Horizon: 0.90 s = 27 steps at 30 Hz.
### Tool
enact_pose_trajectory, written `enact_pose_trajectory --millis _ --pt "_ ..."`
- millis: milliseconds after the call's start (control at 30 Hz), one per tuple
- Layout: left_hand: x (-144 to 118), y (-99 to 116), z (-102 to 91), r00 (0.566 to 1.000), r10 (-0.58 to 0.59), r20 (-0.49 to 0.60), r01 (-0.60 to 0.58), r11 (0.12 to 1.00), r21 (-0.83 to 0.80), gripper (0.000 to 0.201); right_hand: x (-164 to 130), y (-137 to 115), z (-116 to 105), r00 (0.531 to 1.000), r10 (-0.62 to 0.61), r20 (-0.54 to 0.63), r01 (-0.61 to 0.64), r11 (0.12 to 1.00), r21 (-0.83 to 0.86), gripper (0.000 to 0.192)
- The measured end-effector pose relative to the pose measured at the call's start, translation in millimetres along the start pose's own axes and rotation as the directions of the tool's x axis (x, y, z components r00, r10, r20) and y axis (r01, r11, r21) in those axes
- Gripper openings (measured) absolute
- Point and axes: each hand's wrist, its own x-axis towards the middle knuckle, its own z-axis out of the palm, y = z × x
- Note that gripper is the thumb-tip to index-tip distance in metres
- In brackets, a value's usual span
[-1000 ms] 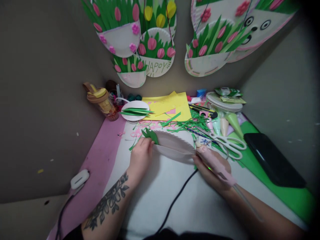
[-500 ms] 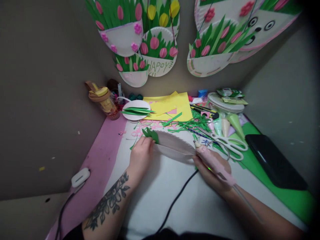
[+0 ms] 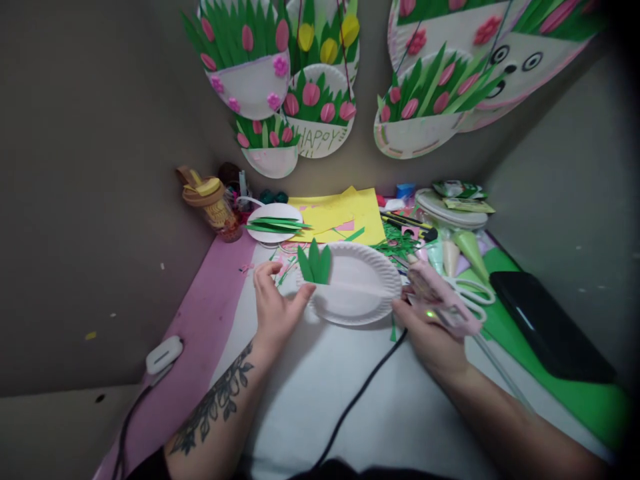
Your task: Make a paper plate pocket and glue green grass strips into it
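A white paper plate (image 3: 357, 303) with a pocket across its lower half faces me above the table. Green paper leaves (image 3: 314, 263) stand at its left, rising from the pocket. My left hand (image 3: 280, 303) is open beside the plate's left rim, with thumb and fingers apart; the thumb tip is at the rim, and whether it touches I cannot tell. My right hand (image 3: 433, 343) is closed around a pink hot glue gun (image 3: 440, 297), whose green light is lit. The thumb of that hand also meets the plate's right rim.
White scissors (image 3: 473, 297) and a black case-like object (image 3: 545, 323) lie to the right. Behind are green paper strips (image 3: 400, 239), yellow sheets (image 3: 345, 217) and a small white disc (image 3: 273, 233) bearing more strips. A tumbler (image 3: 213, 203) stands back left; a black cable (image 3: 357, 400) crosses the front.
The plate has tilted up, so its front now faces me. My left hand has let go of the leaves and moved slightly left, its fingers spreading. The glue gun has turned in my right hand.
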Motion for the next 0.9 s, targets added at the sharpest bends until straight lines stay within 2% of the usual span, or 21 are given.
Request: enact_pose_trajectory --millis 33,67,133,200,267,400,500,700,800,900 --pt "-1.0 -1.7 2.6 0.995 -0.083 0.059 0.089 0.991 -0.103 0.056 2.8 0.0 1.5 0.998 0.059 -0.013 -0.058 0.995 0.078 0.052" --pt "-2.1 -3.3 5.7 0.974 -0.159 0.163 0.191 0.959 -0.208 0.062 5.6 -0.1 2.7 0.994 0.113 -0.016 -0.109 0.984 0.139 0.052" --pt "-4.4 -5.4 12.4 0.881 -0.244 0.406 0.405 0.832 -0.379 0.066 10.3 0.3 4.0 0.983 0.182 0.017 -0.181 0.956 0.231 0.051" --pt "-6.8 -5.6 17.8 0.797 -0.26 0.545 0.544 0.701 -0.461 0.066 12.9 2.1 4.4 0.977 0.207 0.056 -0.214 0.933 0.288 0.053" --pt "-8.7 -4.4 20.6 0.778 -0.294 0.556 0.588 0.654 -0.476 0.062 13.3 5.2 4.2 0.972 0.214 0.095 -0.233 0.923 0.307 0.053" --pt "-10.6 -0.9 20.8 0.786 -0.365 0.499 0.594 0.668 -0.447 0.054 11.8 11.8 4.5 0.966 0.225 0.126 -0.252 0.927 0.277 0.049" --pt "-11.1 0.9 20.8 0.783 -0.379 0.493 0.606 0.645 -0.466 0.055 12.6 13.6 6.0 0.966 0.237 0.108 -0.258 0.925 0.28 0.045" --pt "-14.7 0.2 22.4 0.707 -0.349 0.616 0.684 0.559 -0.469 0.065 17.1 10.0 7.1 0.954 0.297 0.031 -0.291 0.903 0.316 0.042" --pt "-15.4 -2.8 21.2 0.701 -0.338 0.628 0.68 0.582 -0.446 0.061 20.2 9.2 6.1 0.945 0.326 -0.006 -0.301 0.881 0.365 0.037" --pt "-13.8 -6.5 18.3 0.734 -0.391 0.555 0.641 0.667 -0.379 0.041 22.9 12.8 5.2 0.944 0.33 -0.006 -0.299 0.865 0.403 0.035"
